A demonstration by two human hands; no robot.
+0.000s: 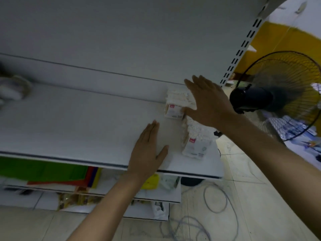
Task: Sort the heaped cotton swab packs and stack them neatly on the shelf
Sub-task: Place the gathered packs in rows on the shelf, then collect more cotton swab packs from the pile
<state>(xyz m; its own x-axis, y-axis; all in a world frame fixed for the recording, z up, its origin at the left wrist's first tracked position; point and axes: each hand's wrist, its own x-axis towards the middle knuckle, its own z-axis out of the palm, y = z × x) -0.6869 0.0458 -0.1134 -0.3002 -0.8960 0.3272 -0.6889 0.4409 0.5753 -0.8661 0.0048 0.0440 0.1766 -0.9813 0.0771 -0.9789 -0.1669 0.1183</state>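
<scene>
Two stacks of cotton swab packs stand at the right end of the white shelf (78, 122). The rear stack (174, 106) sits against the back panel; the front stack (195, 143) is nearer the shelf's front edge. Each pack shows white swab tips and a white label with a small red mark. My right hand (206, 101) is spread flat with straight fingers over the rear stack, its thumb touching that stack's front pack. My left hand (147, 150) lies flat on the bare shelf, left of the front stack and not touching it.
A blurred pale object (13, 89) sits at the shelf's far left. Lower shelves hold green, red and yellow items (52, 171). A black standing fan (278, 96) is close on the right. Cables (215, 199) lie looped on the tiled floor.
</scene>
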